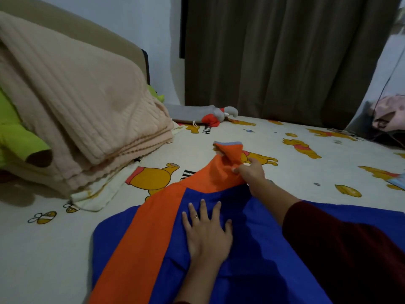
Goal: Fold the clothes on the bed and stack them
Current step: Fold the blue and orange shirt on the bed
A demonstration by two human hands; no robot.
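A blue garment with an orange stripe and orange sleeve [153, 233] lies spread on the bed [54, 249] in front of me. My left hand [207, 229] lies flat on the blue cloth with fingers spread, pressing it down. My right hand [249, 172] reaches further out and grips the orange sleeve [221, 170] near its cuff, lifting it off the sheet. The sleeve's end [230, 150] stands bunched above the hand.
A folded beige blanket [83, 110] is heaped on pillows at the left, with a green plush toy [15, 134] under it. A grey and red soft toy [210, 115] lies by the dark curtain [285, 58]. Pink cloth [388, 110] sits at the far right.
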